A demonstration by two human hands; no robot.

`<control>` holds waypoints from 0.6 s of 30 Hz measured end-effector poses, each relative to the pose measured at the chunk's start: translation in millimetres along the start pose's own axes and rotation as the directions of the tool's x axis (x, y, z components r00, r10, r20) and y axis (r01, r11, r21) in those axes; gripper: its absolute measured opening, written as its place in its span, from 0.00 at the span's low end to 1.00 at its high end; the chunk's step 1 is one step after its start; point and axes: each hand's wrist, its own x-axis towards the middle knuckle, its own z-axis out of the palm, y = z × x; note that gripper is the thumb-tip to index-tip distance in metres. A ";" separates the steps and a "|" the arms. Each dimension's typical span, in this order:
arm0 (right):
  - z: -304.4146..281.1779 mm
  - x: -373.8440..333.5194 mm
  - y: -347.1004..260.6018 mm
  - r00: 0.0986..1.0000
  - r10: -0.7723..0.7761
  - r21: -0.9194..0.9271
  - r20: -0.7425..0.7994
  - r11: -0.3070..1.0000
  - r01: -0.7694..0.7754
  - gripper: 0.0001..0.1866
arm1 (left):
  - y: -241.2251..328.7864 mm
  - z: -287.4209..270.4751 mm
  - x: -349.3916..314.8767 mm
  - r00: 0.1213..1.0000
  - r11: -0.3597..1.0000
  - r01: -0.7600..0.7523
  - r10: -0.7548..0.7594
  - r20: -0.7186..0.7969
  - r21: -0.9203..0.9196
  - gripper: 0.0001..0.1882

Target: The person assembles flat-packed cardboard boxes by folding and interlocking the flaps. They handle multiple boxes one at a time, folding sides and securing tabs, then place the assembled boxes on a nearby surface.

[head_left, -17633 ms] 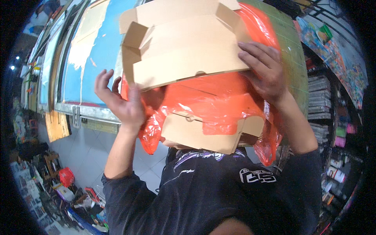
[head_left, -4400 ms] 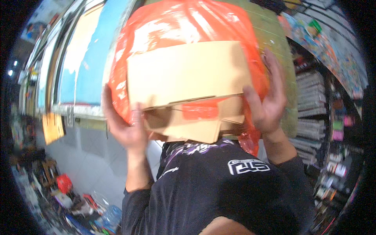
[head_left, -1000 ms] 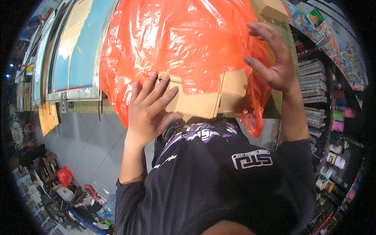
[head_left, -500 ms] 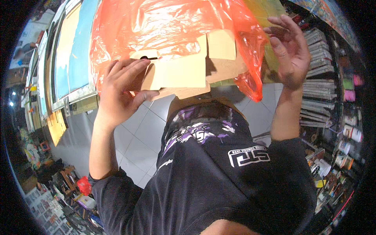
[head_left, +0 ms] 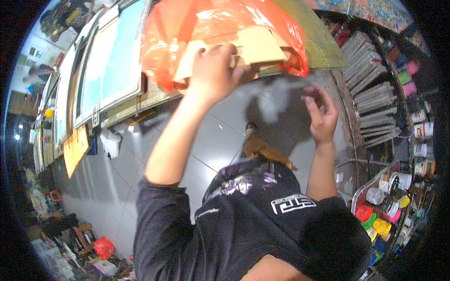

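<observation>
My left hand (head_left: 213, 72) is over a stack of pale yellow cardboard pieces (head_left: 260, 44), its fingers curled on the upper piece and the thumb at the near edge. Part of the card is hidden under the hand. The pieces lie on a crinkled red plastic bag (head_left: 180, 25), which spreads over the far end of the worktable. My right hand (head_left: 322, 114) hangs above the floor, to the right of and nearer than the bag. Its fingers are loosely bent and apart from the thumb, with nothing held.
Framed screens (head_left: 110, 65) with light blue panels lie at the left. A yellow sheet (head_left: 76, 149) hangs off the table edge. Stacked frames (head_left: 370, 89) line the right side, and below them a rack holds colourful tubs (head_left: 382, 227). Grey tiles (head_left: 206, 140) cover the floor.
My right hand has come down and nearer, away from the bag. My left hand has shifted right across the cardboard. The view has moved too, showing more floor.
</observation>
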 end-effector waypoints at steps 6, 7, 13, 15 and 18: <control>5.0 -84.4 0.0 0.974 0.137 -0.201 0.182 0.975 -0.099 0.21 | -56.9 38.4 -69.4 0.894 0.985 0.144 -0.089 -0.440 0.095 0.44; 4.9 -87.2 -1.3 0.976 0.127 -0.168 0.179 0.981 -0.096 0.21 | -71.8 32.1 -73.6 0.835 0.963 0.248 -0.156 -0.528 0.109 0.46; 19.3 -93.7 -14.0 0.975 0.084 -0.224 0.208 0.974 -0.037 0.22 | -99.9 -10.7 -97.2 0.548 0.884 0.335 -0.464 -0.696 -0.325 0.22; 32.0 -71.5 -19.0 0.964 -0.138 -0.311 0.228 0.928 0.206 0.22 | -71.9 -8.9 -108.4 0.626 0.674 0.346 -0.684 -0.374 -0.653 0.16; 73.7 -29.9 -38.7 0.858 -0.347 -0.433 0.378 0.753 0.496 0.27 | -69.8 17.9 -109.8 0.747 0.485 0.172 -0.631 -0.208 -0.857 0.10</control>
